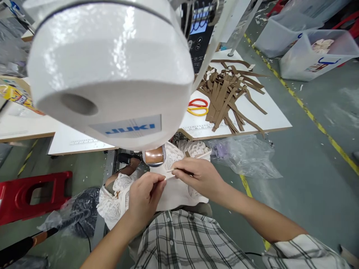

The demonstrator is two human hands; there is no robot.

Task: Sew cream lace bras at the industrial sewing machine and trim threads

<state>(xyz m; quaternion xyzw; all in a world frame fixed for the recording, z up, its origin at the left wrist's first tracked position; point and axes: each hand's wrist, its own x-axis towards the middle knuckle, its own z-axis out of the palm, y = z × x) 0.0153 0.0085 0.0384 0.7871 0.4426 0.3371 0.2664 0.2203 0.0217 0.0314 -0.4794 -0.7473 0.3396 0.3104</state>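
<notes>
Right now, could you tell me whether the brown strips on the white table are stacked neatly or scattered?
Scattered. The brown strips lie criss-crossed in a loose heap on the white table, ends pointing in every direction, beside the red and yellow loops.

This is a garment sewing workshop. A white industrial sewing machine (pixel 109 71) (its head fills much of the view) stands over a white worktop (pixel 269 112) strewn with brown fabric strips (pixel 227 93). Lace fabric (pixel 174 157) lies below the machine. Yellow lines (pixel 308 112) mark the grey concrete floor, where clear plastic bins (pixel 314 52) and a red stool (pixel 30 194) stand.
</notes>
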